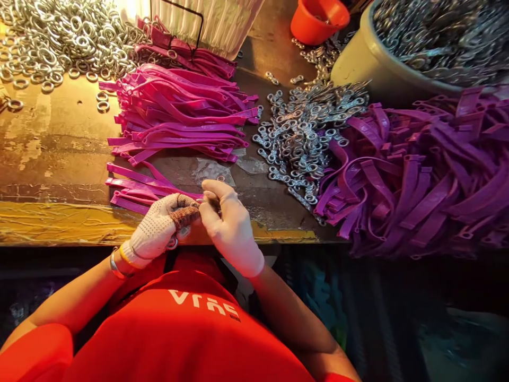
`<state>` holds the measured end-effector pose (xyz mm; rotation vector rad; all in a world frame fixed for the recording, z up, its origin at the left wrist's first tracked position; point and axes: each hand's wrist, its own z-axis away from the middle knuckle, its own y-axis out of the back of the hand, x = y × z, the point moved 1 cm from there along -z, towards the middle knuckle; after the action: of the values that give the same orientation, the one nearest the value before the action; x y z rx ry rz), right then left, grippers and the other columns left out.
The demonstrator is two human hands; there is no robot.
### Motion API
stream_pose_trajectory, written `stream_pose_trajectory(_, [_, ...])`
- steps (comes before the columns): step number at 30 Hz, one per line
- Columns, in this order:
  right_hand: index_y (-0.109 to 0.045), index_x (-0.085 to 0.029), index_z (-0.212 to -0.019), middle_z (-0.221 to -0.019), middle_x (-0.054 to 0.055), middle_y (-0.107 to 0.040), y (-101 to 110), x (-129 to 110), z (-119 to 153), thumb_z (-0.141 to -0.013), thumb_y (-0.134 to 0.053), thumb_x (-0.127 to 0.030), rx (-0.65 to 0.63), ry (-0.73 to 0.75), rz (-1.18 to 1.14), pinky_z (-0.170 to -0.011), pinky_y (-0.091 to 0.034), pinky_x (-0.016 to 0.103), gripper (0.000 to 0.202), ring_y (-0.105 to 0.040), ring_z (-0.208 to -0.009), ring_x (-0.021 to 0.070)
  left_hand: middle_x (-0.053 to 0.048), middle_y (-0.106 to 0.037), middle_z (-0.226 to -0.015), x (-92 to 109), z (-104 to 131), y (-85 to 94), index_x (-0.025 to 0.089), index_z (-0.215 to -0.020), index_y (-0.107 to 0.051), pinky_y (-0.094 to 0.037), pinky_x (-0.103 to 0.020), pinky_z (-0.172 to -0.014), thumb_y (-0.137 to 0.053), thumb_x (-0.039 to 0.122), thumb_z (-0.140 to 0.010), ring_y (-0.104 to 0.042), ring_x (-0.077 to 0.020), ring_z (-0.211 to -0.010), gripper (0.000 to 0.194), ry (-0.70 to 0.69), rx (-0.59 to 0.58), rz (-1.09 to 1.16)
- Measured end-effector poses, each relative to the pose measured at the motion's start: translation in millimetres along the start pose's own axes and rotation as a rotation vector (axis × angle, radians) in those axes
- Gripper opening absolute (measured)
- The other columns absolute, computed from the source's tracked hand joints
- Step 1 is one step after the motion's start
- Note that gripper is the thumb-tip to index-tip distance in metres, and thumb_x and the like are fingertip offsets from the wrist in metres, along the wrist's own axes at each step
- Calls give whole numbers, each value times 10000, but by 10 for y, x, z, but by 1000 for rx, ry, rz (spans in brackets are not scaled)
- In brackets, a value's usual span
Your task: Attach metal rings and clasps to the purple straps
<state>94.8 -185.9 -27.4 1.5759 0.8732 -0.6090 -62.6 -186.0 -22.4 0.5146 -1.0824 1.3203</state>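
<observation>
My left hand (159, 228), in a white dotted knit glove with brown finger covering, is closed just above the table's front edge. A metal ring (172, 243) shows below its fingers. My right hand (230, 228), in a thin white glove, pinches at the left fingertips. Whatever small piece sits between the two hands is hidden by the fingers. Behind the left hand lies a small bunch of pink straps (135, 184), one reaching toward the fingertips. Beyond it is a larger pile of pink straps (178, 101).
Metal rings (79, 37) are heaped at the back left. Two-eyed metal links (298, 132) lie right of the pink pile, beside many purple straps (421, 175). A grey-green bucket (358, 58) holds metal parts. A red cup (314, 24) and a whitish ribbed container (210, 24) stand behind.
</observation>
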Motion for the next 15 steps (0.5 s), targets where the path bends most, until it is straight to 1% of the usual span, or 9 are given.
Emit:
stream_pose_trajectory(2, [-585,-194,-1294,-1135,119,-670,13,-18,-29,-982,-423,-211,-92,154,198,-912,-496,374,352,-637,-1033,239,42,-503,-556,33,5,7,174,-799,-549,-284,-158,-367,-700,468,-879,-381,-52,-404,340,-38,12,-61])
stream_pose_trajectory(3, [-614,-172,-1255,-1076,128,-681,24,-25,-57,-981,-401,-194,-148,231,296,-877,-488,380,347,-639,-992,251,42,-499,-558,45,-5,21,174,-786,-538,-290,-158,-368,-694,461,-884,-388,-54,-407,341,-43,17,-85])
stream_pose_trajectory(5, [-684,-148,-1082,-888,115,-690,49,-40,-121,-978,-391,-196,-234,349,461,-767,-459,379,314,-634,-832,255,45,-485,-553,61,-45,60,180,-774,-521,-274,-157,-356,-678,452,-890,-385,-56,-398,336,-15,21,-86])
stream_pose_trajectory(7, [-694,-160,-891,-744,94,-669,75,-58,-176,-978,-413,-244,-261,399,567,-677,-409,371,306,-601,-696,242,52,-448,-533,77,-96,95,185,-752,-503,-237,-160,-341,-654,456,-898,-347,-56,-374,342,20,2,-35])
stream_pose_trajectory(9, [-670,-178,-816,-713,79,-670,97,-77,-203,-988,-440,-307,-257,353,554,-641,-375,350,315,-585,-651,218,53,-412,-517,105,-146,111,188,-714,-482,-224,-167,-340,-635,469,-903,-314,-55,-366,371,30,-47,16])
stream_pose_trajectory(11, [-654,-199,-824,-730,46,-684,119,-77,-210,-1010,-456,-370,-279,234,406,-634,-372,313,322,-591,-652,186,53,-386,-508,156,-199,115,193,-692,-463,-226,-177,-345,-626,476,-903,-292,-59,-369,389,33,-94,40])
stream_pose_trajectory(12, [-648,-211,-829,-733,27,-686,133,-62,-218,-1021,-459,-395,-292,166,316,-638,-380,295,327,-596,-656,173,50,-392,-517,193,-231,118,193,-704,-479,-227,-181,-348,-627,477,-901,-291,-61,-375,376,39,-104,31])
stream_pose_trajectory(14, [-649,-228,-853,-742,5,-687,177,5,-275,-1034,-454,-418,-277,69,173,-661,-410,274,327,-608,-673,162,42,-428,-540,298,-313,138,186,-768,-559,-225,-184,-357,-638,469,-894,-309,-66,-392,320,27,-76,-53])
stream_pose_trajectory(15, [-657,-231,-880,-760,7,-691,208,58,-337,-1039,-447,-411,-230,51,140,-684,-430,273,318,-616,-692,166,36,-448,-547,365,-365,157,180,-802,-605,-223,-184,-364,-649,460,-887,-324,-68,-402,296,-4,-40,-125])
